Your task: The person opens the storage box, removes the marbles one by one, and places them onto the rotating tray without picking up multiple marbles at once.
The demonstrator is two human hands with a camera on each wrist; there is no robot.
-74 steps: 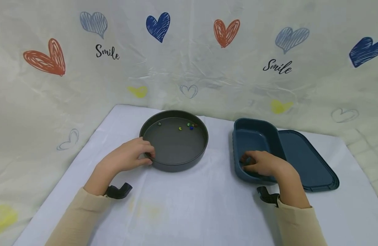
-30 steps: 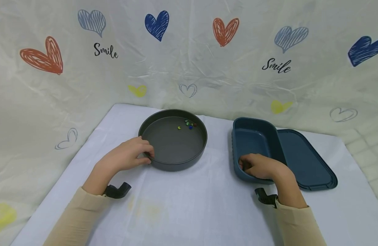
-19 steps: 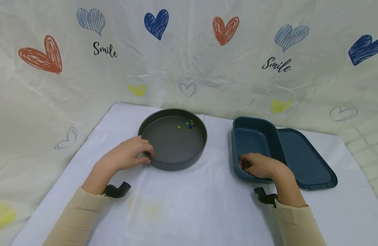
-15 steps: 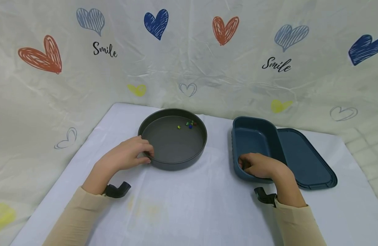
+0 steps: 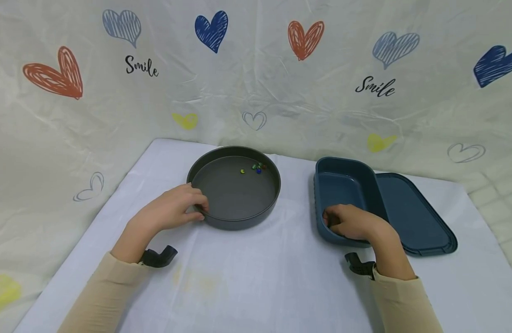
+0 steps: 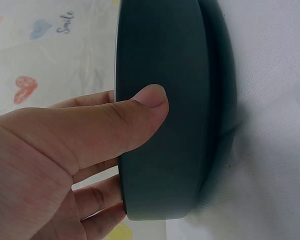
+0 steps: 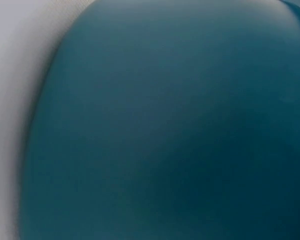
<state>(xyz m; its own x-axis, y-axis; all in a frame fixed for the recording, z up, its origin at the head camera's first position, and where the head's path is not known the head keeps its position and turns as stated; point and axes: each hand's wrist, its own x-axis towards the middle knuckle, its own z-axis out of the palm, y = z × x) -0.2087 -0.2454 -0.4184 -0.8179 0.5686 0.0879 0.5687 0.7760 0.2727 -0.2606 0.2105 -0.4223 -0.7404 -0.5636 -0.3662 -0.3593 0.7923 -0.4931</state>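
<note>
1. Nearest, two beige sleeves [image 5: 106,291] come in from the bottom edge, one at each side, above a white cloth [image 5: 260,286] that covers the table.
2. At each cuff a black wrist mount [image 5: 159,257] juts toward the middle.
3. The right hand [image 5: 356,222] reaches down into the near left corner of a blue box [image 5: 343,185], rectangular and deep. Its fingers bend downward with the tips out of sight, so I cannot tell whether they hold anything. The right wrist view gives only a blurred blue-green surface with pale cloth beside it.
4. A blue lid [image 5: 414,212] lies flat just right of the box, which partly hides it.
5. The left hand [image 5: 174,208] grips the near left edge of a round dark pan [image 5: 231,196]. The thumb presses the outer wall and the fingers pass over the rim, the wall held between them. The pan sits well left of the box.
6. Inside the pan, toward its far right side, small beads [image 5: 259,171] cluster, green, blue and reddish; a yellow bead [image 5: 242,171] lies slightly left of them.
7. Farthest, a pale backdrop [image 5: 331,92] carries printed hearts and the word "Smile" twice.
</note>
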